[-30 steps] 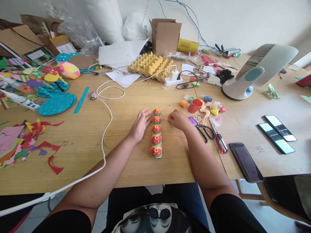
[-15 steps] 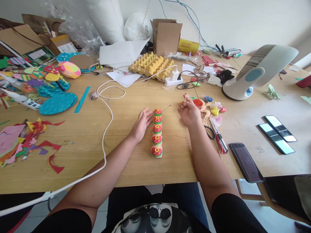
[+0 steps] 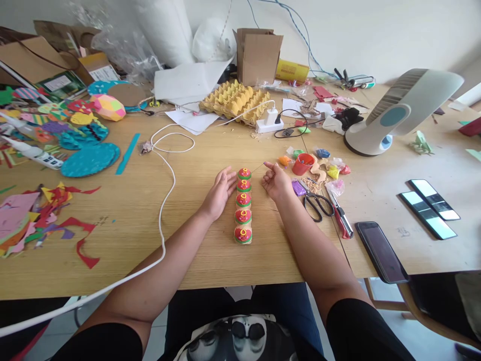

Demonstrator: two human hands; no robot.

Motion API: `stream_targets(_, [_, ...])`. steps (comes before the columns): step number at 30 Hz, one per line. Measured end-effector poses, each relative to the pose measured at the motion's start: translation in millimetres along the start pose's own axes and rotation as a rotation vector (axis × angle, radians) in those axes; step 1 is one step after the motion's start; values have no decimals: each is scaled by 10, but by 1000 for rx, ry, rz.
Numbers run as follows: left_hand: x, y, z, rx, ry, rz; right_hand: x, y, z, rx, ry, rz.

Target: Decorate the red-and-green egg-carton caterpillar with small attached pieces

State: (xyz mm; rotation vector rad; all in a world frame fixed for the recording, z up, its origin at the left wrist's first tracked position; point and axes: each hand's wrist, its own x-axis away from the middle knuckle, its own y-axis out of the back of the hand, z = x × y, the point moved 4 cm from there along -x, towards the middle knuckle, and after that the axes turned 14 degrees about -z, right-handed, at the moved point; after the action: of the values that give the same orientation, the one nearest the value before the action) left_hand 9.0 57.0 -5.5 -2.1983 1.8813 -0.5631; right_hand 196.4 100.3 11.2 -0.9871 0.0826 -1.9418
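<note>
An egg-carton strip (image 3: pixel 243 206) with several red domes edged in green, each bearing a yellow loop, lies lengthwise before me. My left hand (image 3: pixel 220 193) rests beside its far left end, fingers outstretched and loosely spread, the tips close to the domes. A thin stick (image 3: pixel 257 168) slants out to the right from the farthest dome. At the stick's outer end is my right hand (image 3: pixel 277 181), thumb and forefinger at the tip and the other fingers curled. Whether a second stick is inside those curled fingers is hidden.
Right of my right hand lie black scissors (image 3: pixel 318 204), a red cup (image 3: pixel 302 164), a box cutter (image 3: pixel 341 218) and bagged clay (image 3: pixel 332 172). A phone (image 3: pixel 381 250) and a white fan (image 3: pixel 394 115) stand farther right. A white cable (image 3: pixel 162 215) crosses the left side; paper scraps (image 3: pixel 48 215) lie beyond.
My right hand has moved left and nearer, from above the clay and cup to the stick's outer end. The scissors and cup now show more fully. My left hand stays put.
</note>
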Motion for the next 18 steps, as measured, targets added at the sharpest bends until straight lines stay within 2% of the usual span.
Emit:
stream_targets(4, [5, -5, -4, 3, 5, 1, -11, 15, -16, 83, 71, -15])
stream_targets(11, [3, -3, 0, 8, 3, 12, -26, -8, -56, 292, 303, 10])
stream_targets(18, [14, -14, -16, 5, 6, 21, -22, -26, -11, 502, 528, -34])
